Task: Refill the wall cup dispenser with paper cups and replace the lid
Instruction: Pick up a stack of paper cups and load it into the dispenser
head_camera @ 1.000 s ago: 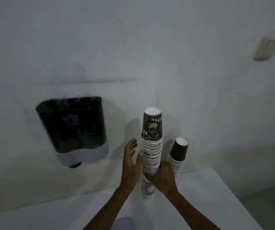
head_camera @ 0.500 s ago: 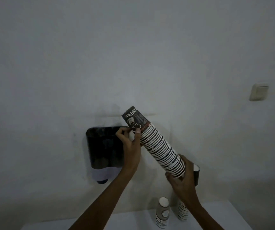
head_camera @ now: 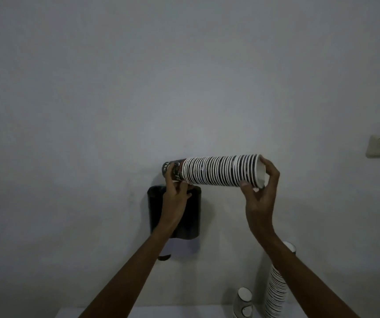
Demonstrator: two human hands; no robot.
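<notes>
The stack of paper cups lies almost level just above the dark wall dispenser; it looks light, thin-walled and liable to slide apart, so holding both ends suits it; the left hand has fingers pinching the closed end, the right hand fingers curled round the open rim. At five o'clock, spare cups stand on the worktop; nothing blocks the dispenser's mouth.
</notes>
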